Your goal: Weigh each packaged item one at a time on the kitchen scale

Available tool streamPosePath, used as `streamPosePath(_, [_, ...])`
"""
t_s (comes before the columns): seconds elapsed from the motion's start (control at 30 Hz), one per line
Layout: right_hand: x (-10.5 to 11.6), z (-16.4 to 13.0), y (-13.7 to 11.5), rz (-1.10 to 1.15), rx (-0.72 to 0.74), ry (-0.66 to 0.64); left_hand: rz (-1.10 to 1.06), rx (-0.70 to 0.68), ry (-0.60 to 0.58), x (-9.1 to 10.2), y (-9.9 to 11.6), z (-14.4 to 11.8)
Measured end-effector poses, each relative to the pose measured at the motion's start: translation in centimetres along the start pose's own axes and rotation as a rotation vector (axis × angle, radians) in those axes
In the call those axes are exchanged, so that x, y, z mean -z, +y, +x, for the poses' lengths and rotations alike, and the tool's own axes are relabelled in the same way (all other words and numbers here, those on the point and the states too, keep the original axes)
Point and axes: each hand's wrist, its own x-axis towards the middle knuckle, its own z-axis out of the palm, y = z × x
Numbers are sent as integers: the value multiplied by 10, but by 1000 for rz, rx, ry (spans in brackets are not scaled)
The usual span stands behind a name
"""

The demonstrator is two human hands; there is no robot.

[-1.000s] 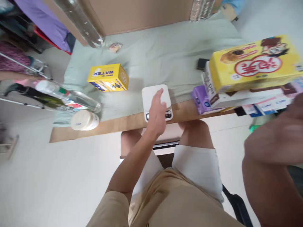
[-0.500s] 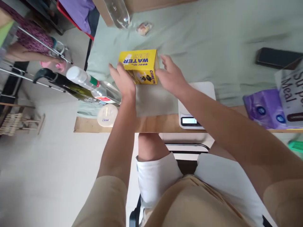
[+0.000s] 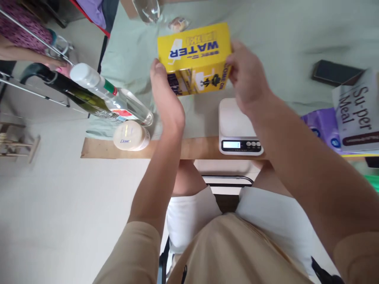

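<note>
A yellow box printed "WATER" (image 3: 195,55) is lifted above the green-covered table (image 3: 266,35), held between both my hands. My left hand (image 3: 166,100) presses its left side and my right hand (image 3: 247,77) grips its right side. Just below and to the right of the box sits a white kitchen scale (image 3: 237,126) with a lit display at the table's near edge. Nothing rests on the scale's platform.
A clear bottle with a white cap (image 3: 112,100) lies left of my hands, beside a dark bottle (image 3: 74,92) and a white Dove jar (image 3: 130,136). At the right are a black phone (image 3: 334,73), a purple pack (image 3: 322,126) and a "Su-per Meal" box (image 3: 358,112).
My left hand left the scale, both hands closed on the yellow box, and the box rose off the table toward the scale. The view shifted left.
</note>
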Motion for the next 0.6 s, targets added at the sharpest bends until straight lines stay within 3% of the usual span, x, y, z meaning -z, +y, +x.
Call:
streamPosePath(0.03, [16, -15, -12, 25, 45, 6, -54, -37, 46, -9, 15, -19])
streamPosePath(0.13, [60, -65, -39, 61, 94, 51, -146, -51, -61, -35, 46, -74])
streamPosePath(0.23, [87, -109, -42, 64, 53, 169, -144, 24, -181, -50, 48, -112])
streamPosePath(0.37, [101, -137, -21, 133, 0, 210, -128, 36, -205, -57, 33, -132])
streamPosePath(0.6, [115, -131, 11, 223, -45, 145, -151, 124, -168, -62, 37, -143])
